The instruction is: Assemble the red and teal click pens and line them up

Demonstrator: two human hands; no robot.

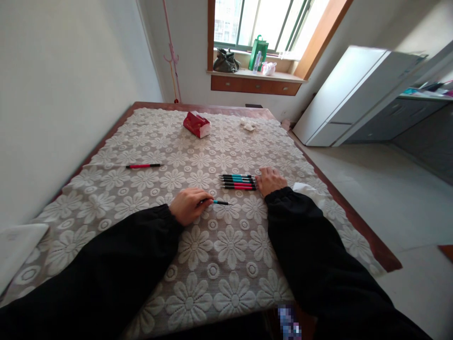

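My left hand (pixel 188 205) grips a blue-and-black pen (pixel 220 202) low over the lace tablecloth, its tip pointing right. Just right of it, my right hand (pixel 270 180) rests flat on the cloth, fingers touching the right ends of a neat row of several pens (pixel 238 182), blue and red with black tips, lying side by side. A single red-and-black pen (pixel 143 166) lies alone further left. Both arms wear black sleeves.
A red tissue pack (pixel 197 124) and a crumpled white tissue (pixel 248 125) lie at the table's far end. White paper (pixel 14 245) sits at the left edge, white cloth (pixel 311 192) by my right wrist. The wooden table edge (pixel 357 222) borders open floor on the right.
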